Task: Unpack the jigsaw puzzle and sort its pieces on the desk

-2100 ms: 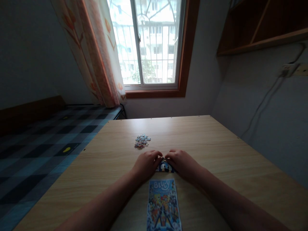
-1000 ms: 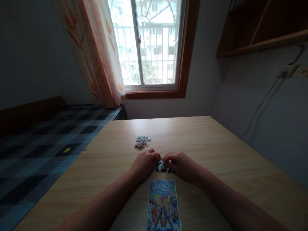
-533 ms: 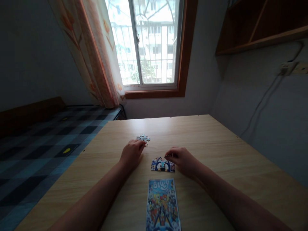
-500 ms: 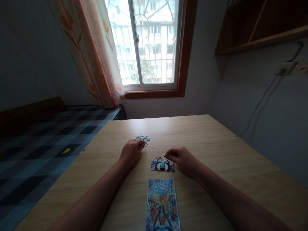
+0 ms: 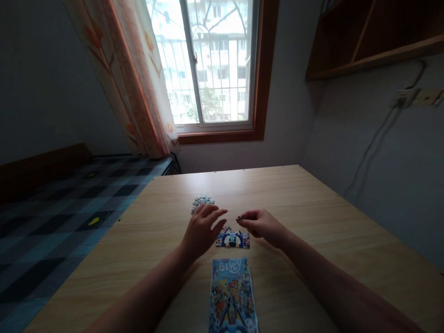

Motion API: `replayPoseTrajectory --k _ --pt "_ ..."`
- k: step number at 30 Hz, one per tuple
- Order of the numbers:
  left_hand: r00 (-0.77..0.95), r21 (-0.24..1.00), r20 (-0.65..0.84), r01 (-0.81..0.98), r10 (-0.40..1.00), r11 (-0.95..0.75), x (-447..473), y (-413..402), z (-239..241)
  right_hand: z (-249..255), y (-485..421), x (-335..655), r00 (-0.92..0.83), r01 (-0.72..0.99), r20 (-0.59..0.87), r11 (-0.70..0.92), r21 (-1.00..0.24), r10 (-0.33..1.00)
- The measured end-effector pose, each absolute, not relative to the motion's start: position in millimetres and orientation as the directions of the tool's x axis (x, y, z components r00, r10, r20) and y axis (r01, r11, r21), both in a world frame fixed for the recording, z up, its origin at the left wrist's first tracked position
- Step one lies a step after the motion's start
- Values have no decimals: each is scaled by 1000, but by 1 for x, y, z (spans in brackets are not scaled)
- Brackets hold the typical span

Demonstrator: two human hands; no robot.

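Note:
A small joined patch of puzzle (image 5: 233,239) with a blue cartoon face lies on the wooden table (image 5: 312,208). My right hand (image 5: 261,225) hovers just above its right end, thumb and finger pinched on a tiny dark puzzle piece (image 5: 238,219). My left hand (image 5: 201,231) is raised beside the patch's left end, fingers spread and holding nothing. A heap of loose puzzle pieces (image 5: 201,201) sits just beyond the left hand. A colourful picture card (image 5: 233,296) lies nearer to me, below the patch.
A bed with a dark checked cover (image 5: 52,222) borders the table's left side. Beyond the table's far edge are a window (image 5: 211,64) and a patterned curtain (image 5: 135,78). A grey wall with a socket and cable (image 5: 402,98) closes the right side under wooden shelves (image 5: 374,41).
My left hand went from the joined patch out to the loose heap, then came back raised with fingers spread. My right hand lifted slightly, pinching a small piece. The view shifted slightly.

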State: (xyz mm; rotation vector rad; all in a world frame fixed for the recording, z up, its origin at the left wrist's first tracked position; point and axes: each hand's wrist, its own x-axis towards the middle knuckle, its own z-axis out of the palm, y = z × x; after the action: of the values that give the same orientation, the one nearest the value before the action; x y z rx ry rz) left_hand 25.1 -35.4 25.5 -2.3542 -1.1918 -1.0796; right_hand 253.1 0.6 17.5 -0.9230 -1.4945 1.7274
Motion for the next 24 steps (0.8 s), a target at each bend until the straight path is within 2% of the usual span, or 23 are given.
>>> replayPoseTrajectory --k 4,11,13,16,20,24 --pt "517 16 674 703 527 -711 46 -45 24 17 -3 254 -613 -3 -183 -234 -972 769" --pt "547 -51 667 711 506 -702 39 -43 25 15 -5 253 -621 35 -244 -284 -958 745" --pt "472 -27 698 768 538 -640 27 -36 25 14 -4 252 -584 25 -252 -293 -956 772" --pt "223 94 733 903 643 -420 -4 -20 23 10 -1 252 -508 -40 -184 -236 -971 842" --pt "-12 196 597 972 802 -132 -42 2 12 6 4 253 -426 -96 -75 -128 -987 902" --pt "-49 210 496 976 867 -65 -51 11 -2 8 6 253 -384 -95 -34 -76 -993 923"
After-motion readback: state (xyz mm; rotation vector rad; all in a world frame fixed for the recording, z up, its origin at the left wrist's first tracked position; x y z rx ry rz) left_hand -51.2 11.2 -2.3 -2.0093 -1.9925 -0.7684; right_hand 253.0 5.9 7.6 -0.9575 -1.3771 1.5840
